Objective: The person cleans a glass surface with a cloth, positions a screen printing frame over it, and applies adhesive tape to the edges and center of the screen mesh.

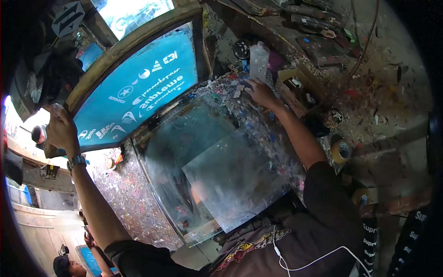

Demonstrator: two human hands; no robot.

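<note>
Teal mesh in a wooden frame, a printing screen (138, 87), fills the upper left of the frame, tilted up off the table (124, 194). Gripped at its lower left corner by the left hand (61, 130), fingers clamped round the wood, a watch (76, 161) on the wrist below.

Right hand (260, 92) at upper centre, palm down on the paint-flecked surface, fingers slightly apart and holding nothing, just beside a cloudy plastic bottle (258, 60).

At centre, a glass bed (180, 138) with a clear sheet (235, 180) lying askew on it, one corner past the near edge.

Judged as a between-prints step: screen propped open, bed exposed, free hand reaching at the far edge. Any lowering calls for a steady grip on the frame and for the sheet lying square first.

Labels and signs:
- White mirrored lettering and small logo shapes across the teal mesh.
- A dark diamond-shaped sign (68, 17) with white marks at the far upper left.
- A tan open box (300, 87) right of the reaching hand.
- A brown tape roll (341, 151) at the right, near the elbow.
</note>
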